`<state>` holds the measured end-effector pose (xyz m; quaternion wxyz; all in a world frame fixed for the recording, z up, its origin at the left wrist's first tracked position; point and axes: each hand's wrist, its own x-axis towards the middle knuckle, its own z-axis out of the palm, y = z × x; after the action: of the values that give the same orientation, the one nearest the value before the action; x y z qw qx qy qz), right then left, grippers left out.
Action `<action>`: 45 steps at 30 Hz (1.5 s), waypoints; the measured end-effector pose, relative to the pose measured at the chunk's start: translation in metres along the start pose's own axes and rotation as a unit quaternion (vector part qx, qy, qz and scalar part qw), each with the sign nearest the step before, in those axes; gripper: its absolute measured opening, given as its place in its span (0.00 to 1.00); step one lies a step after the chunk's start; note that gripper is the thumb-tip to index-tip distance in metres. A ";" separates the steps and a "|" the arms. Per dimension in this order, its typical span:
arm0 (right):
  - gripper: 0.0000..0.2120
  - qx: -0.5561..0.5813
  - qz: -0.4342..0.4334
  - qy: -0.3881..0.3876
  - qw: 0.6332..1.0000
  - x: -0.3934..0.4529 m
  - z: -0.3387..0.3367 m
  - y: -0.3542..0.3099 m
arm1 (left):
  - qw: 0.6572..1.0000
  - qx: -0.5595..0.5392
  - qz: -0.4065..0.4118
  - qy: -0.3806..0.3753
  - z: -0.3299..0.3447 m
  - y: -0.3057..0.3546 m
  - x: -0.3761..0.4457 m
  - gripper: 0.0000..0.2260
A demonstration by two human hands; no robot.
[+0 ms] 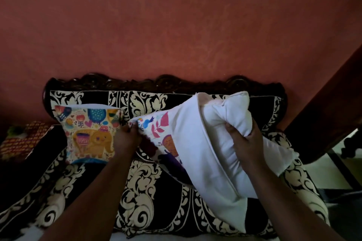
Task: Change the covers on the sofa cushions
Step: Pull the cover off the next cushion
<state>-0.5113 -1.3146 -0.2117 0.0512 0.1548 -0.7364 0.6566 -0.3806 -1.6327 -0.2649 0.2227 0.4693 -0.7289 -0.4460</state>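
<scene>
While two cushions show on the sofa, only one is being handled: a white cushion partly inside a flowered cover, the cover turned back so its white lining shows. The second, an elephant-print cushion, leans upright against the backrest at the left, just beside the left hand and apart from the cover. That hand pinches the cover's left corner, fingers curled round the cloth. The right hand grips the bare white cushion, fingers dug into its filling. The cushion's long axis runs from upper right, near the carved top rail, down toward the seat's front edge (it sits tilted, not flat). Bare patterned seat lies between the two forearms. A dark wooden piece stands close at the right, and a red patterned cloth lies beyond the sofa's left arm.
</scene>
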 end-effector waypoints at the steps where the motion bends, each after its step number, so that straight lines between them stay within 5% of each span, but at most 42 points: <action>1: 0.19 0.009 -0.002 0.008 1.000 0.001 -0.006 -0.001 | 1.000 0.008 -0.013 0.011 -0.004 -0.010 0.007 0.17; 13: 0.20 0.029 -0.005 0.071 0.997 0.012 -0.024 -0.006 | 0.975 0.207 -0.084 -0.017 -0.016 -0.050 0.024 0.18; 16: 0.17 0.004 -0.001 0.043 0.999 0.017 -0.022 -0.006 | 0.984 0.171 0.005 0.043 -0.002 -0.012 0.020 0.23; 18: 0.17 -0.039 -0.022 0.021 0.999 0.021 -0.016 -0.009 | 0.981 0.077 0.163 0.067 0.011 0.033 0.002 0.30; 20: 0.19 -0.088 -0.042 -0.007 0.995 0.023 -0.005 -0.013 | 0.952 -0.026 0.294 -0.084 0.026 0.080 -0.026 0.33; 23: 0.23 -0.154 -0.087 -0.056 0.983 0.023 0.015 -0.020 | 0.892 -0.033 0.360 -0.269 0.047 0.126 -0.069 0.28; 26: 0.27 -0.190 -0.099 -0.077 0.974 0.025 0.019 -0.023 | 0.928 -0.125 0.289 -0.198 0.066 0.141 -0.085 0.04; 32: 0.46 -0.145 -0.040 -0.160 0.976 0.031 -0.035 0.017 | 0.935 -0.271 0.198 -0.111 0.064 0.137 -0.071 0.06; 35: 0.57 -0.269 0.035 -0.128 0.954 0.015 -0.069 0.067 | 0.930 -0.327 0.145 -0.080 0.053 0.130 -0.049 0.10; 37: 0.62 -0.233 0.137 -0.095 0.958 0.003 -0.079 0.090 | 0.924 -0.360 0.113 -0.058 0.046 0.131 -0.043 0.09; 40: 0.49 -0.098 0.218 -0.105 0.965 -0.007 -0.071 0.095 | 0.913 -0.394 0.090 -0.059 0.046 0.136 -0.047 0.08; 42: 0.38 -0.070 0.192 -0.134 0.970 -0.004 -0.060 0.094 | 0.910 -0.403 0.073 -0.063 0.050 0.140 -0.051 0.08; 45: 0.22 -0.064 0.170 -0.061 0.981 0.004 -0.049 0.091 | 0.918 -0.387 0.077 -0.043 0.055 0.137 -0.053 0.08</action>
<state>-0.5480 -1.2593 -0.2903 -0.0964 0.0636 -0.7944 0.5963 -0.4640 -1.5397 -0.1701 0.3893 0.2692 -0.5420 -0.6944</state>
